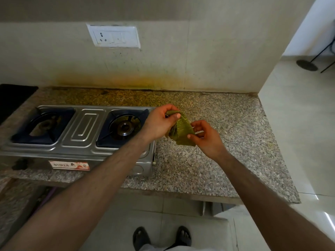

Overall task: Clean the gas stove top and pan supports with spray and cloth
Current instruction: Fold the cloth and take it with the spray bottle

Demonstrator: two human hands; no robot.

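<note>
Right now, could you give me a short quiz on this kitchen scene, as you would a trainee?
1. True or false: both hands hold the crumpled green cloth.
2. How many burners has the steel gas stove?
3. Where is the cloth: A over the stove, B above the speckled granite counter, C on the floor?

Key: 1 true, the left hand and right hand both pinch it. 2 two. 3 B.

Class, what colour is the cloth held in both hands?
The cloth is yellowish green, seen best in the head view.
</note>
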